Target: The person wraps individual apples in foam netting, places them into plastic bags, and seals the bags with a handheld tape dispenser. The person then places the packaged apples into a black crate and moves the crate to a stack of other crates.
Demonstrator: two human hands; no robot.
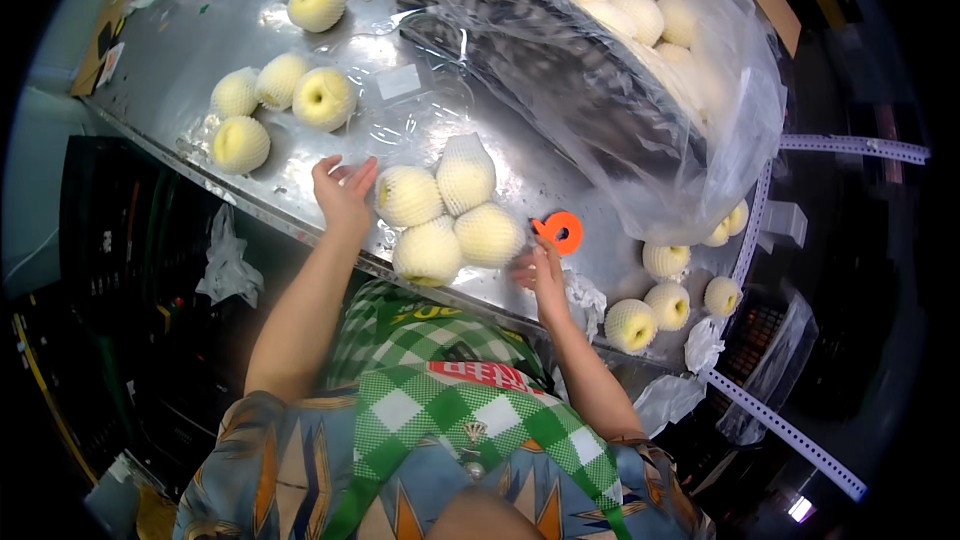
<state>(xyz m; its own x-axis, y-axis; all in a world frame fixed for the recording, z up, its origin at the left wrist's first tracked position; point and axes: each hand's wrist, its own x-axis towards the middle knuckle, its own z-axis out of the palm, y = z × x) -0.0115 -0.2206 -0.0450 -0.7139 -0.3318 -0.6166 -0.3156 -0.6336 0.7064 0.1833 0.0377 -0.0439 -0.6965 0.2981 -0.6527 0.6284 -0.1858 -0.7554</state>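
Note:
Four pale yellow apples in white foam nets form a tight cluster in front of me, including a near-left apple [427, 252] and a far-right apple [466, 174]. My left hand [345, 195] is open just left of the cluster, fingers spread and holding nothing. On the other side, my right hand [543, 275] has its fingers apart beside the near-right apple [490, 235]; whether it touches is unclear. An orange ring-shaped tool [564, 232] lies by the right fingertips. Beyond the cluster is clear plastic packaging with a white label [399, 82].
Several netted apples [324, 99] stand at the left of the metal table [250, 15], others [632, 326] at the right near crumpled plastic [705, 344]. A large box lined with clear plastic [735, 130] holds many more at the far right. The table's raised edge [290, 227] runs before me.

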